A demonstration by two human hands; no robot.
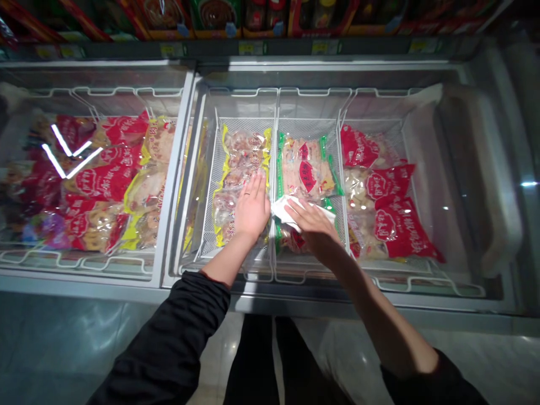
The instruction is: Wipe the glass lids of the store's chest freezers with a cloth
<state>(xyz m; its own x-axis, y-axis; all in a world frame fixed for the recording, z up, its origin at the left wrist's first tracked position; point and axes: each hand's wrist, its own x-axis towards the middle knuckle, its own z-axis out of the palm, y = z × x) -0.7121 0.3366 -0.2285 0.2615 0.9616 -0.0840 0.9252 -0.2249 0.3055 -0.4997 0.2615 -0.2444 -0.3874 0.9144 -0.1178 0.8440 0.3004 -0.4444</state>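
Observation:
My left hand (pixel 252 207) lies flat with its fingers stretched out, holding nothing. It is over the yellow-edged bags of frozen food (pixel 247 147) in a white wire basket, seemingly on the clear glass lid above them. Under the fingers of my right hand (pixel 312 220) is a folded white cloth (pixel 283 209), pressed down over the green-edged bags (pixel 306 169) in the neighbouring basket. The cloth's left corner comes close to my left fingertips. Part of the cloth is hidden beneath my right hand.
Red bags (pixel 386 216) fill the basket on the right. Beyond the freezer's frame bar (pixel 174 180), more bags (pixel 105 180) lie under a lid with light reflections. Shelves of boxed goods (pixel 215 16) run along the back. A tiled floor (pixel 105 332) lies in front.

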